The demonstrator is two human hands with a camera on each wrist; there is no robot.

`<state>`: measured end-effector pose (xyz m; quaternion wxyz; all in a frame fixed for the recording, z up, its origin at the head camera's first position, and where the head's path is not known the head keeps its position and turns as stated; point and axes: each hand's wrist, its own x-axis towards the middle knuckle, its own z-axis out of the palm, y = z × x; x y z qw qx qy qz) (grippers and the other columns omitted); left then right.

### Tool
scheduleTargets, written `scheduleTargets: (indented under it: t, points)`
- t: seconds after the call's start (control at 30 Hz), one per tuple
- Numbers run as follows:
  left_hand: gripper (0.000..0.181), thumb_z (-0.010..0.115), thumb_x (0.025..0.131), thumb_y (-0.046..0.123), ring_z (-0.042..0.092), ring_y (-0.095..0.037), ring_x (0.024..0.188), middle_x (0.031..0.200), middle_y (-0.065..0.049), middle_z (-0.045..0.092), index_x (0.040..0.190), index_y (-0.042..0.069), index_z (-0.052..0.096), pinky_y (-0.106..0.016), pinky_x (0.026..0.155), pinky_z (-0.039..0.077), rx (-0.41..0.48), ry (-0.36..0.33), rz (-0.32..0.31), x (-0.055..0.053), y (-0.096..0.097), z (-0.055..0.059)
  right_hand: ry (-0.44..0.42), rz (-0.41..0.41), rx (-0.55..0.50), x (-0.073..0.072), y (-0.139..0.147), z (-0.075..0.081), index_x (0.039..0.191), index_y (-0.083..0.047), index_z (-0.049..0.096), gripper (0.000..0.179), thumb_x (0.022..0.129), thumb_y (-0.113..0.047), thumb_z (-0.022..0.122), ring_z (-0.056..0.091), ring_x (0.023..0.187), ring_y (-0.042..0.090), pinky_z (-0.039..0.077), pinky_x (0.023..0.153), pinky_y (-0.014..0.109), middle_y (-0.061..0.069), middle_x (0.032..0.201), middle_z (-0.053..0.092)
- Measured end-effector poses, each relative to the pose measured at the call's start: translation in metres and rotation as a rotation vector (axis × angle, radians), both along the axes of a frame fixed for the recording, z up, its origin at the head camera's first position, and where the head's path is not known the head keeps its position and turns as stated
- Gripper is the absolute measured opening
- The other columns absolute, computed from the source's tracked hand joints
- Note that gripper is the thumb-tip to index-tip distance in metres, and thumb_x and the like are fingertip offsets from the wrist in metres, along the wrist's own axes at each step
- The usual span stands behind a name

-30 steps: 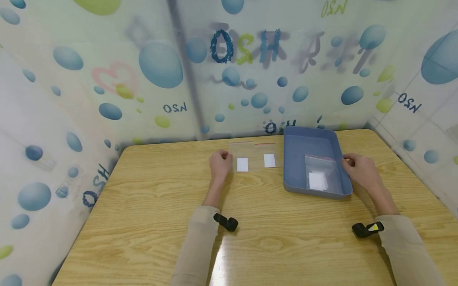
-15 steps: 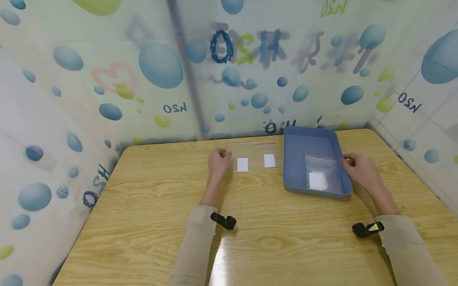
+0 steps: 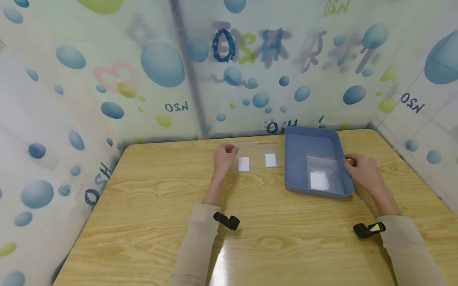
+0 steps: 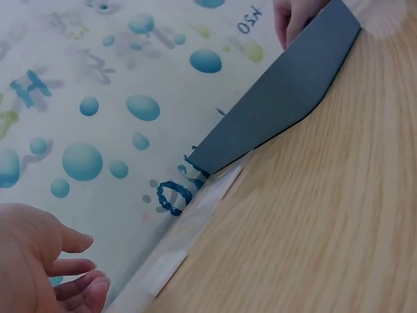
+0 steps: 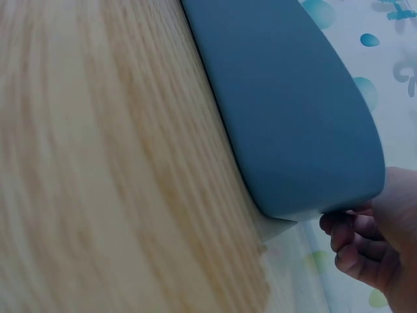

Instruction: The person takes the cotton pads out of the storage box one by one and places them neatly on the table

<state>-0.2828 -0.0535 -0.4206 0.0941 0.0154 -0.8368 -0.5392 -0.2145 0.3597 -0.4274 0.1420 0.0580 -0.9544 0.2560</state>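
Note:
Near the table's far edge my left hand (image 3: 224, 161) hovers by the left side of a clear zip bag (image 3: 244, 151) with a white card (image 3: 243, 164) in it. In the left wrist view its fingers are loosely bent, with nothing between them and the thumb. A second clear bag, its zip line red, lies to the right with another white card (image 3: 270, 160). My right hand (image 3: 363, 171) grips the right wall of a blue-grey tray (image 3: 307, 145). Its curled fingers show outside that wall in the right wrist view. Inside the tray lies a zip bag (image 3: 332, 169) with several white cards.
The wood-grain table (image 3: 264, 230) spreads in front of both hands. Behind its far edge stands a wall (image 3: 200, 91) with blue and green bubble prints. The tray's far end is close to that wall.
My left hand has moved a little farther away and to the right, its fingertips now above the left bag's upper left side. The right hand keeps its hold on the tray.

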Motion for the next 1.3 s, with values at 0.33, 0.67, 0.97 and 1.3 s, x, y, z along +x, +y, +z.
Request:
scheduleTargets:
  t: [0.33,0.67,0.97,1.3]
  points:
    - [0.029,0.064,0.1,0.015,0.064,-0.032,0.097,0.105,-0.019,0.068,0.119,-0.007,0.067,-0.04,0.08,0.054,0.009,0.027,-0.101,0.01,0.019,0.011,0.003,-0.002,-0.001,0.001,0.0,0.0,0.113,0.018,0.063,0.03,0.1,-0.008,0.056,0.049,0.052,0.014,0.041,0.051,0.03,0.021,0.078,0.067]
    - [0.028,0.065,0.1,0.014,0.064,-0.03,0.097,0.105,-0.019,0.069,0.119,-0.007,0.068,-0.038,0.081,0.055,-0.017,0.053,-0.192,0.016,0.041,0.017,-0.007,-0.006,0.001,0.0,0.001,0.0,0.113,0.018,0.063,0.031,0.1,-0.009,0.055,0.048,0.053,0.015,0.04,0.05,0.029,0.015,0.073,0.065]
    - [0.03,0.065,0.1,0.016,0.064,-0.029,0.096,0.106,-0.018,0.068,0.122,-0.006,0.066,-0.037,0.08,0.054,-0.009,0.046,-0.232,0.018,0.05,0.02,-0.012,-0.005,-0.013,0.001,0.0,0.001,0.113,0.019,0.063,0.031,0.1,-0.009,0.055,0.048,0.052,0.015,0.04,0.05,0.03,0.015,0.073,0.065]
    - [0.032,0.065,0.1,0.019,0.064,-0.027,0.095,0.105,-0.016,0.068,0.122,-0.004,0.066,-0.034,0.079,0.054,0.006,0.028,-0.259,0.026,0.059,0.029,-0.009,-0.005,-0.009,0.002,-0.002,0.002,0.113,0.019,0.063,0.031,0.1,-0.008,0.055,0.047,0.051,0.015,0.039,0.049,0.029,0.014,0.071,0.065]
